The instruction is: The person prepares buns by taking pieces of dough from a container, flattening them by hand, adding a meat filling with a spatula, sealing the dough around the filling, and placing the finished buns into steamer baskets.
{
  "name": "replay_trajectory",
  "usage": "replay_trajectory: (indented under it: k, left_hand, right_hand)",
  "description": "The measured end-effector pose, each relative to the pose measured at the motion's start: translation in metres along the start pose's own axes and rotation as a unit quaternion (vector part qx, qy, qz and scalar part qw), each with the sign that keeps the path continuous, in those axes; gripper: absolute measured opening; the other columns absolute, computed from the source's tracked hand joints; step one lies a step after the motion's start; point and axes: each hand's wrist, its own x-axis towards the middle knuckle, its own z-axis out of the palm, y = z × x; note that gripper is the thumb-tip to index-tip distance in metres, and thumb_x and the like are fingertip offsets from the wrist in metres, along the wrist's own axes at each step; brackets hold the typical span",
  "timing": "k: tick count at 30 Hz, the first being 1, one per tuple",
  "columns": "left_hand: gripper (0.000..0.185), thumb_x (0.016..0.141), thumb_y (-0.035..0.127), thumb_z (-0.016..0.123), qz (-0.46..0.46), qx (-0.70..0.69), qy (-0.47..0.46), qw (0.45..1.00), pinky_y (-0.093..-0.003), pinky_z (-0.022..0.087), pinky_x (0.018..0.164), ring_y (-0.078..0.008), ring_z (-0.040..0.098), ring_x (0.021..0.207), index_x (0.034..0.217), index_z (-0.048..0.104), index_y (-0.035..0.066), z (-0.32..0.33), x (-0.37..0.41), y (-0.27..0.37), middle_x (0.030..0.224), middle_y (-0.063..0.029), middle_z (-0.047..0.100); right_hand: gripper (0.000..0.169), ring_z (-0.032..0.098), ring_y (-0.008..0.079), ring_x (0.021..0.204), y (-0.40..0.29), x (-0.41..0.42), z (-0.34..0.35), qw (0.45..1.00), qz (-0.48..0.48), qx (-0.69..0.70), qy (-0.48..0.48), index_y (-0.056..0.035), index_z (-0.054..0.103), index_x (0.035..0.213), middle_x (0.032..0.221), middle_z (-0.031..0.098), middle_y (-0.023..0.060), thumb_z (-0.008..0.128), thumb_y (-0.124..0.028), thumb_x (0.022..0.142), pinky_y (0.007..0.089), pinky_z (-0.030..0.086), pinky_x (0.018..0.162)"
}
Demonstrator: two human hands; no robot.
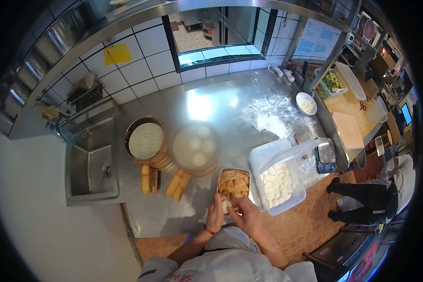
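A small pale dough bun [226,207] is between my two hands, just in front of a metal tray of brown minced filling [234,182]. My left hand [215,213] cups it from one side. The fingertips of my right hand [247,214] are at its edge. To the right, a clear plastic tub [289,203] holds many pieces of white dough, its translucent lid [285,153] tilted over the top. Left of the filling stands a wooden-handled steamer [177,184] with several round white buns [198,160] inside, partly veiled by a hazy cover or steam.
A second steamer [146,141] with a whitish surface stands beside a steel sink [91,169]. Flour [268,118] dusts the steel counter near a white bowl [306,103] and a digital scale [325,157]. Another person [370,197] is at the right. A shelf [211,4] overhangs the counter.
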Motion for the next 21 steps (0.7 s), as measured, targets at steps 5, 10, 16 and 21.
replay_trajectory:
  k: [5, 10, 16, 21]
  left_hand:
    - [0.069, 0.103, 0.065, 0.027, -0.035, 0.045, -0.003, 0.998, -0.0219, 0.042, 0.051, -0.0069, 0.053, 0.065, 0.088, 0.061, 0.007, -0.002, 0.002, 0.005, 0.074, 0.0016, 0.056]
    - [0.069, 0.102, 0.064, 0.03, -0.05, 0.1, -0.011, 0.994, -0.023, 0.042, 0.052, -0.0081, 0.055, 0.066, 0.094, 0.064, 0.005, -0.008, 0.009, 0.002, 0.078, 0.0003, 0.06]
    - [0.066, 0.105, 0.057, 0.032, 0.031, 0.074, -0.043, 0.996, -0.028, 0.05, 0.063, -0.0121, 0.06, 0.078, 0.099, 0.066, 0.001, 0.0, 0.009, 0.016, 0.087, -0.0043, 0.064]
    - [0.064, 0.106, 0.055, 0.031, 0.06, 0.074, -0.017, 0.995, -0.0253, 0.046, 0.062, -0.0119, 0.058, 0.079, 0.094, 0.066, 0.003, 0.0, 0.0, 0.007, 0.082, -0.0012, 0.061]
  right_hand:
    - [0.013, 0.064, 0.0272, 0.062, 0.016, -0.005, 0.004, 0.993, -0.111, -0.027, -0.008, -0.0084, 0.065, 0.089, 0.079, 0.062, 0.0088, 0.075, -0.007, 0.08, 0.0369, 0.052, 0.054]
    - [0.013, 0.065, 0.0291, 0.064, 0.006, -0.002, 0.0, 0.998, -0.042, 0.018, -0.032, -0.0073, 0.065, 0.088, 0.08, 0.063, 0.01, 0.074, -0.005, 0.08, 0.0385, 0.052, 0.054]
    - [0.013, 0.066, 0.0277, 0.064, 0.011, -0.002, -0.004, 0.997, -0.074, -0.008, -0.024, -0.0052, 0.065, 0.089, 0.079, 0.064, 0.0115, 0.074, -0.004, 0.081, 0.036, 0.052, 0.056]
    - [0.011, 0.066, 0.0298, 0.066, 0.0, 0.002, -0.009, 0.994, 0.052, 0.09, -0.037, -0.0041, 0.064, 0.087, 0.08, 0.064, 0.0127, 0.074, -0.005, 0.081, 0.0353, 0.053, 0.058]
